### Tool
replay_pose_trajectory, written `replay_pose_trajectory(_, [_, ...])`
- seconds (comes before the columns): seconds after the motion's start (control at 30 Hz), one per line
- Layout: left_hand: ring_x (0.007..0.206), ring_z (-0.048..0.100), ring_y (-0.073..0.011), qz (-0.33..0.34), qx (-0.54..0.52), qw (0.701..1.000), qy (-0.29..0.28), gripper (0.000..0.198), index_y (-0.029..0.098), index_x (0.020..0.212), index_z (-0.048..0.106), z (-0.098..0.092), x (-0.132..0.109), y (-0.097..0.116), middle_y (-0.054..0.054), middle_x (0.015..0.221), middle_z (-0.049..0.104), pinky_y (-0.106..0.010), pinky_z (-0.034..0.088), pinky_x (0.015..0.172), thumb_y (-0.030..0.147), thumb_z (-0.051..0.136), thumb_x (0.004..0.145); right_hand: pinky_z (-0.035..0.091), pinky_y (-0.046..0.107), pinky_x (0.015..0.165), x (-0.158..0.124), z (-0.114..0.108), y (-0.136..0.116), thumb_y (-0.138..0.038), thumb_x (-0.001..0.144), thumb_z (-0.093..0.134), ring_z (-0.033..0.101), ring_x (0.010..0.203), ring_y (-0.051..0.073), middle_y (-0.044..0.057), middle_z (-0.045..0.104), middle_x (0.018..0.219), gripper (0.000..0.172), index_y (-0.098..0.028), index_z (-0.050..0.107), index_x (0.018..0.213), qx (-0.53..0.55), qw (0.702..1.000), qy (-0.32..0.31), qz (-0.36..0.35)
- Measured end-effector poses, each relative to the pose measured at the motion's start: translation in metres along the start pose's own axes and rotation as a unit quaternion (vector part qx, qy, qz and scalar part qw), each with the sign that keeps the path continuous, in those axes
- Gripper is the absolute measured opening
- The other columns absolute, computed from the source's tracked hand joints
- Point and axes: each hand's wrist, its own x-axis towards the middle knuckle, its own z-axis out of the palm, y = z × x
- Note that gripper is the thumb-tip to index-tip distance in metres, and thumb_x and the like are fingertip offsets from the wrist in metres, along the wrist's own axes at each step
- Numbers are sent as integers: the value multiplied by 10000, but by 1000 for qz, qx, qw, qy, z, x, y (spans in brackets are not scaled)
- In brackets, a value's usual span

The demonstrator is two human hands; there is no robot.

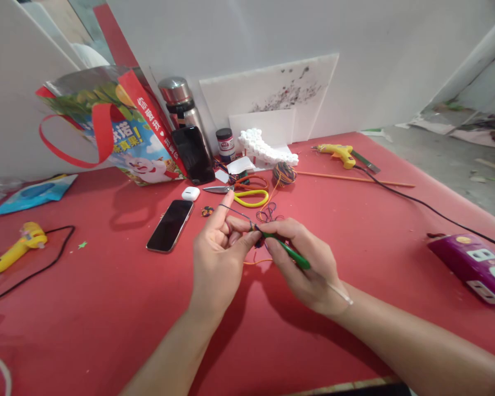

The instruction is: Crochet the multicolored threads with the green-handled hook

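Note:
My left hand (218, 256) is raised over the red table (107, 308), its thumb and fingers pinched on a thin dark thread (236, 212) that runs up over the index fingertip. My right hand (309, 264) meets it from the right, fingers closed round a green stick (291, 253) whose tip sits at the pinch. A small dark bundle hangs where the two hands touch. Loose orange and dark thread (268, 212) lies on the table just behind the hands.
Behind the hands lie yellow-handled scissors (247, 193), a spool of coloured thread (284, 172), a phone (170, 225), an earbud case (190, 193), a shopping bag (119, 132) and a flask (180, 104). Yellow glue guns (341, 153) (22, 245) flank the table; a purple power strip (474, 267) lies right.

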Motion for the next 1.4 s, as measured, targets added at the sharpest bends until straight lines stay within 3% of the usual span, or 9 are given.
replay_pose_trajectory(0.1, [692, 668, -77, -27, -51, 998, -14, 939, 155, 1525, 657, 1, 2, 0, 70, 728, 701, -168, 586, 713, 141, 1000, 651, 616, 339, 769, 1, 0, 2, -71, 1033, 617, 725, 861, 204, 88, 799, 1049, 345, -230, 651, 1338, -17, 998, -9, -61])
replay_pose_trajectory(0.2, [659, 663, -80, -59, -84, 994, -39, 982, 113, 1486, 682, -2, 6, 3, 71, 702, 680, -175, 589, 687, 134, 1035, 570, 615, 316, 760, 3, -5, 5, -69, 1033, 624, 715, 839, 186, 70, 792, 1020, 351, -224, 665, 1345, 29, 997, -28, -68])
replay_pose_trajectory(0.4, [683, 658, -74, -9, -19, 1000, -19, 928, 185, 1532, 661, -2, 1, 3, 70, 737, 700, -158, 572, 680, 97, 986, 667, 587, 253, 705, 6, -7, 4, -60, 1039, 634, 721, 783, 137, 42, 785, 980, 273, -219, 696, 1251, 38, 998, -27, -29])
replay_pose_trajectory(0.57, [702, 685, -81, -28, -53, 998, -27, 920, 169, 1542, 649, 3, -1, -2, 54, 760, 734, -173, 586, 716, 162, 998, 691, 592, 303, 685, 4, -3, 5, -45, 1038, 612, 677, 760, 176, 86, 769, 965, 342, -182, 655, 1348, -65, 993, -5, -101])
replay_pose_trajectory(0.7, [681, 655, -69, -80, -89, 991, -67, 891, 128, 1421, 735, -4, 6, 2, 55, 719, 697, -167, 574, 714, 182, 1058, 592, 628, 299, 757, 6, -9, 8, -55, 1045, 614, 727, 850, 184, 107, 786, 1025, 374, -163, 655, 1400, -21, 988, -40, -147])
replay_pose_trajectory(0.93, [667, 645, -60, -99, -96, 986, -94, 729, 160, 1253, 826, -18, 15, 9, 51, 734, 696, -156, 561, 694, 97, 1042, 559, 587, 319, 712, 13, -20, 7, -174, 1054, 690, 701, 757, 171, 54, 813, 942, 222, -238, 792, 1240, 83, 995, -60, -8])
replay_pose_trajectory(1.23, [687, 673, -95, -82, -58, 990, -103, 765, 177, 1331, 807, -22, 17, 13, 38, 739, 701, -190, 581, 696, 76, 1008, 600, 549, 316, 684, 21, -34, 8, -189, 1024, 731, 661, 734, 165, 25, 746, 837, 207, -258, 851, 1178, 126, 988, -79, 47])
replay_pose_trajectory(1.4, [666, 637, -101, -60, -16, 989, -135, 749, 212, 1379, 794, -26, 15, 16, 30, 761, 686, -213, 551, 662, 89, 977, 663, 526, 326, 611, 26, -41, 7, -234, 1028, 729, 624, 640, 170, 24, 715, 729, 175, -247, 866, 1136, 138, 984, -94, 61])
